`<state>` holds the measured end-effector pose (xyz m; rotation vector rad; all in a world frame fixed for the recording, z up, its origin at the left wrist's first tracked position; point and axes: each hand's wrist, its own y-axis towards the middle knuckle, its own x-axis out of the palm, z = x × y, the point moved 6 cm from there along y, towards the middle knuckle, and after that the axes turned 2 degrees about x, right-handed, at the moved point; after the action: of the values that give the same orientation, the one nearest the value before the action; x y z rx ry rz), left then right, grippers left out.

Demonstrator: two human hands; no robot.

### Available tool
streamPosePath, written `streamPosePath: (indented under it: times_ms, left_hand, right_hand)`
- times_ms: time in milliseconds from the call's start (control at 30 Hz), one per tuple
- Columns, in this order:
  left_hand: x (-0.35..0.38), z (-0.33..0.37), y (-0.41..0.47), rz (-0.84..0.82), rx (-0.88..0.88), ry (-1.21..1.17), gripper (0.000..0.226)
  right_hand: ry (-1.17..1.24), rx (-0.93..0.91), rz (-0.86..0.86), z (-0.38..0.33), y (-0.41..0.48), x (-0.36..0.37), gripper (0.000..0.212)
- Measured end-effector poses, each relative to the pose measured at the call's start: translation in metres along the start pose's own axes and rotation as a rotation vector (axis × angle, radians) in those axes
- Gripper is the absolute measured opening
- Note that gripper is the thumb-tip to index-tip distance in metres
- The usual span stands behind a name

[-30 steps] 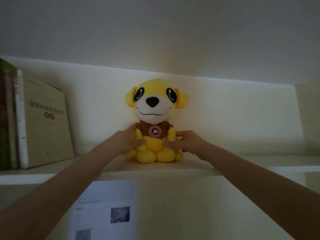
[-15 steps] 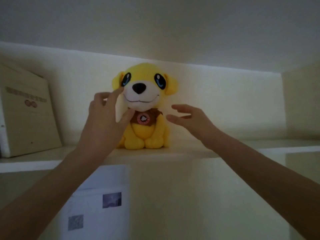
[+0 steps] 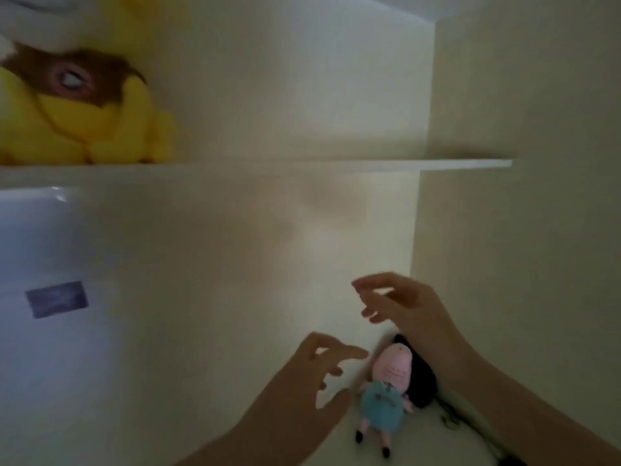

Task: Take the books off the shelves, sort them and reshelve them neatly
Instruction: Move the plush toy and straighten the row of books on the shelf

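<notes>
A yellow plush dog (image 3: 84,112) sits on the upper shelf (image 3: 302,165) at the top left, cut off by the frame. On the shelf below, a small pink doll in a teal dress (image 3: 386,395) leans against the back wall beside a black object (image 3: 421,381). My left hand (image 3: 312,395) hovers just left of the doll, fingers spread and holding nothing. My right hand (image 3: 403,304) is above the doll, fingers loosely bent and holding nothing. No books are in view.
A white sheet with a small dark picture (image 3: 57,299) hangs at the lower left. The cabinet's side wall (image 3: 521,230) closes the space on the right. A dark cord or chain (image 3: 450,418) lies right of the doll.
Both hands let go of the yellow dog and dropped to the lower shelf, near the small doll. The view swung down and right, so the books at the left left the frame.
</notes>
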<state>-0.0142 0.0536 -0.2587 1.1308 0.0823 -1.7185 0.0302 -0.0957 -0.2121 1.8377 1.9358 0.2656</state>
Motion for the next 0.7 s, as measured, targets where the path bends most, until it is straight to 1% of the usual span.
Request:
streamPosePath:
  times_ms: [67, 133, 167, 233, 267, 333, 367, 433, 500, 600, 667, 700]
  left_hand:
    - [0.053, -0.053, 0.005, -0.139, -0.193, -0.044, 0.047]
    - [0.091, -0.099, 0.01, -0.214, -0.345, -0.082, 0.047]
    - [0.107, -0.118, 0.012, -0.236, -0.405, -0.112, 0.046]
    - [0.133, -0.148, 0.012, -0.26, -0.527, -0.226, 0.047]
    - [0.146, -0.16, 0.011, -0.267, -0.593, -0.316, 0.056]
    - [0.172, -0.188, 0.006, -0.294, -0.69, -0.41, 0.085]
    - [0.184, -0.198, 0.004, -0.305, -0.708, -0.389, 0.087]
    - [0.203, -0.215, 0.003, -0.323, -0.705, -0.339, 0.07]
    - [0.218, -0.232, 0.004, -0.317, -0.72, -0.33, 0.066]
    - [0.233, -0.253, 0.007, -0.288, -0.77, -0.347, 0.075]
    - [0.24, -0.267, 0.012, -0.244, -0.806, -0.382, 0.083]
    - [0.243, -0.273, 0.015, -0.229, -0.811, -0.396, 0.081]
  right_hand:
    - [-0.045, 0.304, -0.033, 0.09, -0.011, -0.024, 0.015]
    - [-0.087, 0.543, -0.031, 0.171, -0.027, -0.046, 0.015]
    - [-0.118, 0.627, -0.014, 0.205, -0.037, -0.055, 0.022]
    - [-0.141, 0.753, 0.057, 0.257, -0.054, -0.066, 0.044]
    - [-0.12, 0.811, 0.092, 0.278, -0.062, -0.068, 0.054]
    - [-0.033, 0.941, 0.155, 0.318, -0.078, -0.066, 0.07]
    - [0.003, 0.989, 0.176, 0.336, -0.084, -0.063, 0.075]
    - [0.032, 1.036, 0.201, 0.364, -0.089, -0.056, 0.081]
    - [0.073, 1.069, 0.24, 0.385, -0.091, -0.048, 0.083]
    - [0.158, 1.091, 0.288, 0.404, -0.084, -0.035, 0.086]
    - [0.185, 1.085, 0.288, 0.418, -0.077, -0.026, 0.087]
    - [0.193, 1.07, 0.285, 0.422, -0.072, -0.023, 0.086]
